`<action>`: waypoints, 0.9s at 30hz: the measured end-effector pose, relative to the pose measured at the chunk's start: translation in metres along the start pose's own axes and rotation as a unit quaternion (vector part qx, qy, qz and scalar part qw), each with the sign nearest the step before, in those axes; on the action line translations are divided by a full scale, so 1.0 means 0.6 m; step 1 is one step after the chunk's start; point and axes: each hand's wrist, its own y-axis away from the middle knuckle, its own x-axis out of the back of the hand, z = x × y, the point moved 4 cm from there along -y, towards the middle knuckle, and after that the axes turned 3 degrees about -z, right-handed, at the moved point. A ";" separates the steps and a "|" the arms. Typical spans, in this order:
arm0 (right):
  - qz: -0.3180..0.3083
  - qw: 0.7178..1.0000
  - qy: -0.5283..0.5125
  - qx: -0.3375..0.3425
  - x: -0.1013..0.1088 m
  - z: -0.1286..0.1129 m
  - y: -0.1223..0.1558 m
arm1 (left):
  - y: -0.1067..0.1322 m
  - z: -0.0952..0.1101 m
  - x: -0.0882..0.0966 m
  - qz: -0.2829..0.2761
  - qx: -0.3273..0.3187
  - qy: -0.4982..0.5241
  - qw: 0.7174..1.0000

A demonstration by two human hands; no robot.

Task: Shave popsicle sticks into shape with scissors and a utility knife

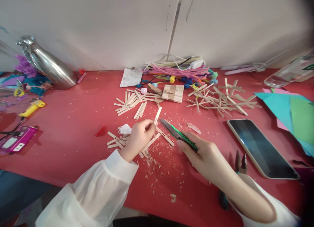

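Observation:
My left hand (142, 133) pinches a popsicle stick (158, 113) that points up and away from me; a small slot shows in it near the fingers. In my right hand (204, 153) is a green and black utility knife (180, 134), its blade aimed at the stick but a little apart from it. Below the fingers lies another popsicle stick (168, 138) with a slot cut in it. Wood shavings (157, 161) are scattered over the red table (80, 122). More loose sticks (114, 140) lie beside my left wrist.
Beyond my hands are piled sticks (131, 101), a banded stick bundle (173, 93), joined sticks (218, 97) and pipe cleaners (179, 71). A phone (262, 148), pliers (241, 163) and coloured paper (289, 112) lie right. Left are a steel jug (49, 63) and a yellow glue gun (32, 108).

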 end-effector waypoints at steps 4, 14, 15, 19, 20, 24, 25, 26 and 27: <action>-0.004 1.000 -0.007 0.018 -0.001 -0.007 0.002 | 0.001 0.002 -0.004 -0.003 -0.002 0.021 1.000; -0.019 0.999 -0.039 0.008 -0.010 -0.004 0.008 | 0.002 -0.004 -0.013 -0.006 0.024 0.054 0.998; -0.020 0.999 -0.044 0.008 -0.010 -0.005 0.008 | 0.002 -0.004 -0.013 -0.004 0.019 0.047 0.999; -0.039 0.997 -0.069 -0.003 -0.013 -0.006 0.010 | 0.004 -0.004 -0.011 0.005 -0.014 -0.022 1.000; -0.045 0.996 -0.077 -0.007 -0.013 -0.007 0.010 | 0.005 -0.003 -0.010 0.009 -0.024 -0.042 0.999; -0.044 0.996 -0.076 0.008 -0.014 -0.011 0.010 | 0.007 0.002 -0.007 0.022 -0.053 -0.107 0.993; -0.037 0.997 -0.067 0.019 -0.014 -0.013 0.009 | 0.007 0.004 -0.007 0.025 -0.058 -0.121 0.991; -0.030 0.998 -0.054 0.029 -0.013 -0.015 0.009 | 0.006 0.005 -0.006 0.027 -0.063 -0.134 0.989; -0.023 0.998 -0.040 0.037 -0.013 -0.016 0.008 | 0.006 0.006 -0.006 0.029 -0.067 -0.146 0.987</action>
